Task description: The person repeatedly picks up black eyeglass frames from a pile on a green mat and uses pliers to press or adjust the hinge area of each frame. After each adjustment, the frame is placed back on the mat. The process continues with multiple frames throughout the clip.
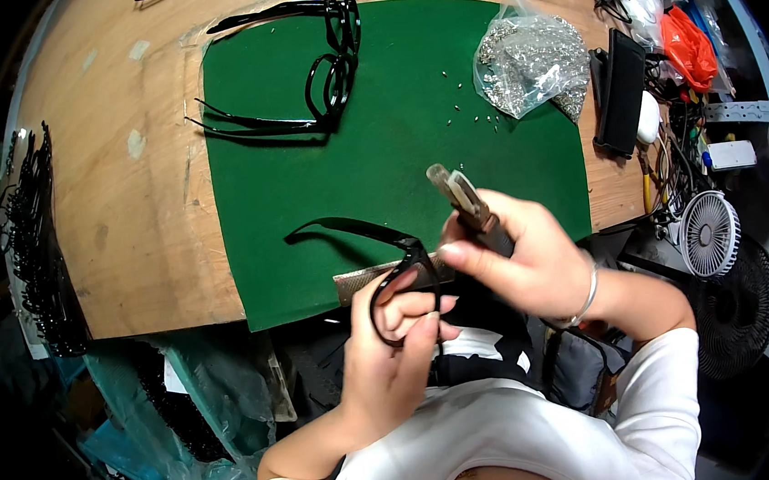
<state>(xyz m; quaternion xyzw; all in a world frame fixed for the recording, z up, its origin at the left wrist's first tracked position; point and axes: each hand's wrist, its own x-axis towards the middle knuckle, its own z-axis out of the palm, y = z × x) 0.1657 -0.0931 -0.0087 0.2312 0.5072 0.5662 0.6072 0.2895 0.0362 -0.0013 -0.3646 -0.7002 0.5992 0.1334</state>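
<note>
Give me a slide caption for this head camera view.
Left hand holds black eyeglass frame, right hand a tool, over green mat.

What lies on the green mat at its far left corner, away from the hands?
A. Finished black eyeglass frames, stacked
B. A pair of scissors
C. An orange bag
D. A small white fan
A: black eyeglass frames lie stacked on the green mat near its far left corner, while the left hand holds another black frame at the near edge.
</note>
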